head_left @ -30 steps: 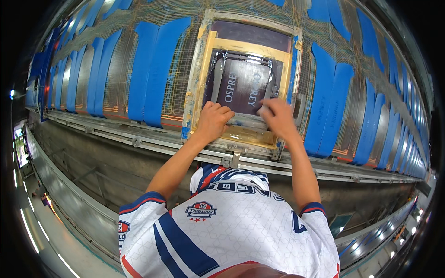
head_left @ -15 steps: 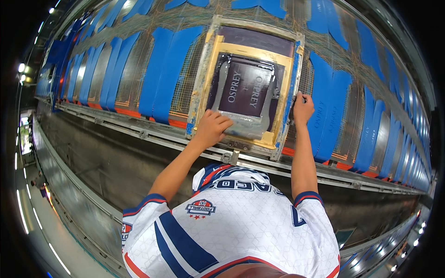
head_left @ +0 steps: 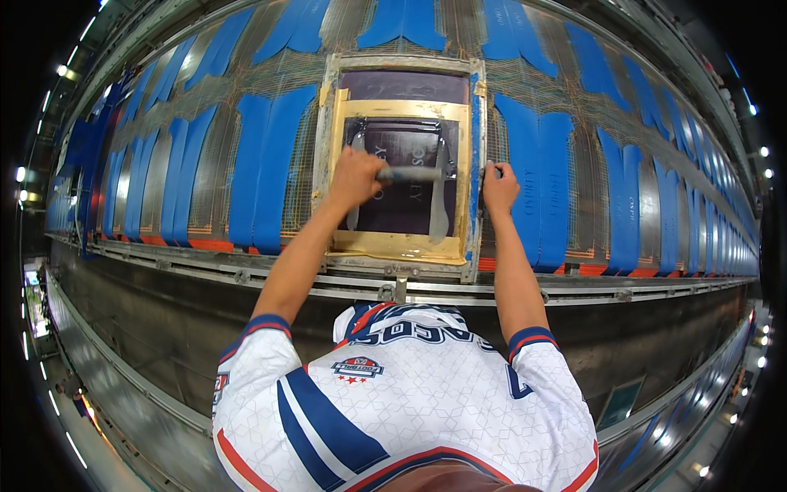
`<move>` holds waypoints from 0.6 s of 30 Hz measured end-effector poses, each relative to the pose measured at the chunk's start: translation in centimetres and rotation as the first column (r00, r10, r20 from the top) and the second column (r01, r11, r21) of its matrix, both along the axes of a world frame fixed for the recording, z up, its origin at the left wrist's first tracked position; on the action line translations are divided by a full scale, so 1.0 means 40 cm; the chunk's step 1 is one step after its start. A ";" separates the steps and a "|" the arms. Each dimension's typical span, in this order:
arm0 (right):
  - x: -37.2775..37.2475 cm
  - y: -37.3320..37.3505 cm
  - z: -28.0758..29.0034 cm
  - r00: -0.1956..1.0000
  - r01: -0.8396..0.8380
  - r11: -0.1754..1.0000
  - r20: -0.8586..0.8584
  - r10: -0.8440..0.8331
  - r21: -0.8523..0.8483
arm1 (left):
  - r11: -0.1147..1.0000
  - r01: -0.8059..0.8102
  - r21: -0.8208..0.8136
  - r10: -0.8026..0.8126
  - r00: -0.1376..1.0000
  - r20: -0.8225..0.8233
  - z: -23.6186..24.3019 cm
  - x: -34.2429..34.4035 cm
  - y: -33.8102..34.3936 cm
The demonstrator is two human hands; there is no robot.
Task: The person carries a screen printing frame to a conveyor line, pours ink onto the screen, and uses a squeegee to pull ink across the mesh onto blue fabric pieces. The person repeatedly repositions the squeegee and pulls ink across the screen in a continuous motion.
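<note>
A screen printing frame [head_left: 327, 139] lies in front of me, its mesh bordered with yellowish tape [head_left: 402, 108]. Over the middle of the dark mesh [head_left: 393, 215], my left hand [head_left: 356, 179] grips a squeegee [head_left: 418, 174], smeared by motion. Grey wet ink [head_left: 443, 211] streaks the mesh right of the squeegee; the hand partly hides pale lettering there. At the frame's right edge my right hand [head_left: 499, 189] has its fingers curled closed against the rim. Just right of that hand lies a blue fabric panel [head_left: 551, 197] with faint printed lettering.
More blue fabric panels [head_left: 266, 164] lie in rows along a long table with orange markings and mesh-like lines. A metal rail [head_left: 320, 285] with clamps follows the near edge. Behind me runs a metal-sided aisle, with another table [head_left: 689, 439] at lower right.
My left hand has moved from the frame's near end to mid-mesh with the squeegee. My right hand stays at the right rim. The whole view has shifted and turned slightly.
</note>
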State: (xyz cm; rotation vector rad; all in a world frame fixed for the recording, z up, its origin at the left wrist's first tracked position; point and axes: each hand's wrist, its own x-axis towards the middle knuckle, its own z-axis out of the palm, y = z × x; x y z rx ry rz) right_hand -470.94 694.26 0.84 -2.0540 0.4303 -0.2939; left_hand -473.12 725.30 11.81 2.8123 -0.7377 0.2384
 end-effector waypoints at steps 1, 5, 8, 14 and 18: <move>0.004 0.000 -0.016 0.999 0.005 1.000 0.049 -0.005 -0.013 | 1.000 0.019 -0.011 -0.019 1.000 0.009 0.013 0.062 0.003; 0.012 0.010 -0.017 0.995 0.015 0.999 0.102 -0.011 -0.040 | 0.999 0.021 -0.024 -0.021 0.999 0.026 0.047 0.205 0.019; 0.016 0.009 -0.018 0.992 0.014 0.999 0.127 -0.008 -0.047 | 0.997 0.026 -0.070 -0.023 0.998 0.052 0.032 0.203 0.012; 0.016 -0.004 -0.006 0.999 0.017 1.000 0.043 -0.016 -0.020 | 0.997 0.071 0.028 -0.075 0.981 0.181 -0.083 -0.133 0.003; 0.040 0.022 -0.032 0.989 -0.011 0.996 0.145 0.024 -0.090 | 0.999 -0.003 -0.047 0.009 0.992 0.126 -0.100 -0.363 0.033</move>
